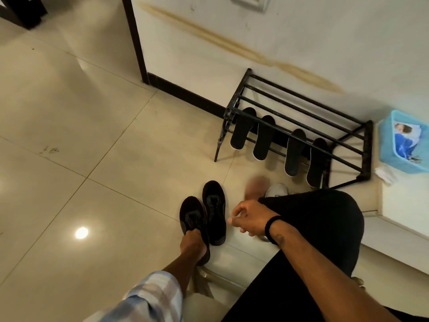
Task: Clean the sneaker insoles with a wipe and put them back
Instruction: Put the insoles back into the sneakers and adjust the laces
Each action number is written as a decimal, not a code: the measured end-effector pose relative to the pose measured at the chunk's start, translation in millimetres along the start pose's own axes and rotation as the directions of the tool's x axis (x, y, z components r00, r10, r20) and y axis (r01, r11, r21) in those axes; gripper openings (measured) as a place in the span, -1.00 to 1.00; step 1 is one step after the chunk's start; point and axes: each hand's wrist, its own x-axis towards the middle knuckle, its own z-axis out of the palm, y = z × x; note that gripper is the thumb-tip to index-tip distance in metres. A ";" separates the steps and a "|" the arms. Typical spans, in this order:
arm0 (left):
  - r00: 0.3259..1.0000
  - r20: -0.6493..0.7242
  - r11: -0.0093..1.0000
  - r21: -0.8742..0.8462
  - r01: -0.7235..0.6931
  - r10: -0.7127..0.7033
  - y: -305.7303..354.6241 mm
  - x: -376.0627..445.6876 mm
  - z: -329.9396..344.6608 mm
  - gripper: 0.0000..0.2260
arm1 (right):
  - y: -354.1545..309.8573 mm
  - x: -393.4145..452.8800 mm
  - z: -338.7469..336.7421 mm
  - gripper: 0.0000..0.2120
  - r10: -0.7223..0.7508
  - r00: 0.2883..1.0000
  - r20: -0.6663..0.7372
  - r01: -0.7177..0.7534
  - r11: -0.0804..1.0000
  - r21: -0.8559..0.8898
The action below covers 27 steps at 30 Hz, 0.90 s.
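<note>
four black insoles (277,141) lean in a row against the lower bars of a black metal shoe rack (301,112) in the upper right of the frame, each with its long axis running up and down the picture, one rounded end tucked up under the bars and the other resting down on the tiled floor (69,112), all slightly slanted. two black sneakers (203,213) sit side by side at lower centre, touching, long axes close to vertical in the frame and toes pointing up toward the rack, the right one a little farther up. the left hand (192,244), coming from a plaid sleeve (148,296) at the bottom, grips the heel end of the left sneaker with fingers curled over its opening. the right hand (249,219), wearing a black wristband (271,230), hangs just right of the sneakers with fingers loosely curled and nothing in it. a knee in black trousers (325,219) fills the lower right, and a blurred bare foot (256,187) and a pale shoe (277,189) lie between the sneakers and the insoles. at the right edge a blue plastic basket (404,142) holds a blue packet, with a crumpled white wipe (384,174) just below it on a pale ledge.
</note>
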 end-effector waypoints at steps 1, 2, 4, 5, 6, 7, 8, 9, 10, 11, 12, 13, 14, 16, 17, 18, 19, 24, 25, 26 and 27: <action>1.000 -0.002 1.000 -0.020 0.002 -0.002 1.8 -0.7 -4.7 -0.76 | 0.3 -0.2 -0.2 -0.69 0.005 1.000 -0.003 -0.005 1.000 -0.001; 1.000 0.003 0.999 -0.036 -0.001 0.001 2.9 -2.0 -11.1 -0.75 | 0.1 -0.5 0.5 -0.69 0.007 1.000 -0.008 -0.007 1.000 0.002; 1.000 0.015 0.998 -0.059 -0.025 0.026 10.2 -3.6 -26.0 -0.71 | -2.9 -2.3 0.3 -0.71 0.000 1.000 -0.026 0.000 1.000 -0.004; 0.999 0.012 0.996 -0.075 -0.047 0.048 17.7 -6.6 -35.9 -0.71 | -5.3 -3.8 -0.4 -0.72 -0.011 0.999 -0.044 0.011 1.000 -0.013; 0.996 0.001 0.992 -0.091 -0.084 0.084 27.2 -9.7 -46.3 -0.71 | -6.6 -4.1 -1.1 -0.74 -0.022 0.997 -0.074 0.021 1.000 -0.014; 0.992 -0.019 0.987 -0.094 -0.129 0.128 38.9 -13.8 -58.7 -0.72 | -10.0 -7.6 -3.0 -0.75 -0.040 0.992 -0.118 0.039 0.999 -0.009; 0.984 -0.034 0.980 -0.091 -0.179 0.177 51.2 -18.9 -70.0 -0.72 | -11.3 -10.1 -5.2 -0.77 -0.058 0.985 -0.164 0.058 0.998 -0.006; 0.974 -0.045 0.970 -0.086 -0.227 0.224 66.0 -25.7 -83.1 -0.72 | -14.0 -15.3 -9.0 -0.78 -0.079 0.973 -0.216 0.078 0.997 -0.010; 0.959 -0.063 0.956 -0.082 -0.282 0.278 81.4 -33.3 -96.7 -0.72 | -15.8 -19.5 -13.4 -0.80 -0.104 0.957 -0.271 0.102 0.995 -0.019; 0.941 -0.087 0.939 -0.082 -0.333 0.327 97.5 -40.9 -109.1 -0.73 | -17.0 -23.2 -18.2 -0.82 -0.130 0.936 -0.327 0.127 0.991 -0.031; 0.918 -0.117 0.917 -0.079 -0.390 0.380 114.8 -51.9 -122.7 -0.73 | -16.6 -29.6 -24.1 -0.84 -0.159 0.909 -0.386 0.157 0.987 -0.037; 0.889 -0.153 0.892 -0.075 -0.445 0.431 131.4 -65.2 -135.9 -0.74 | -16.6 -36.3 -30.5 -0.85 -0.189 0.882 -0.431 0.190 0.981 -0.040; 0.856 -0.190 0.866 -0.051 -0.497 0.481 148.8 -77.1 -146.5 -0.76 | -14.9 -44.7 -38.2 -0.85 -0.221 0.851 -0.476 0.228 0.973 -0.044; 0.781 -0.238 0.807 0.028 -0.589 0.578 181.8 -101.6 -165.2 -0.81 | -12.5 -61.3 -56.8 -0.80 -0.284 0.770 -0.572 0.301 0.951 -0.067; 0.739 -0.255 0.775 0.081 -0.626 0.624 200.4 -116.1 -170.1 -0.81 | -7.2 -73.2 -68.6 -0.79 -0.295 0.717 -0.632 0.323 0.943 -0.074; 0.697 -0.280 0.746 0.132 -0.653 0.660 215.9 -128.4 -175.4 -0.80 | -2.3 -81.2 -80.1 -0.78 -0.301 0.668 -0.681 0.334 0.938 -0.087; 0.658 -0.297 0.718 0.182 -0.672 0.692 233.8 -141.9 -177.7 -0.78 | 5.4 -91.5 -93.7 -0.78 -0.299 0.621 -0.724 0.334 0.937 -0.101; 0.517 -0.257 0.577 0.351 -0.738 0.817 306.1 -192.1 -173.8 -0.74 | 50.0 -127.8 -147.1 -0.87 -0.253 0.493 -0.832 0.266 0.955 -0.133; 0.503 -0.227 0.551 0.380 -0.743 0.834 317.5 -197.1 -169.1 -0.71 | 60.2 -133.5 -152.6 -0.88 -0.245 0.489 -0.837 0.241 0.960 -0.140; 0.496 -0.196 0.530 0.405 -0.745 0.846 327.7 -198.6 -163.8 -0.69 | 69.9 -137.6 -156.7 -0.89 -0.239 0.494 -0.836 0.213 0.965 -0.150; 0.488 -0.160 0.505 0.428 -0.749 0.858 340.1 -202.4 -155.7 -0.68 | 83.2 -143.0 -161.4 -0.91 -0.231 0.500 -0.835 0.183 0.970 -0.158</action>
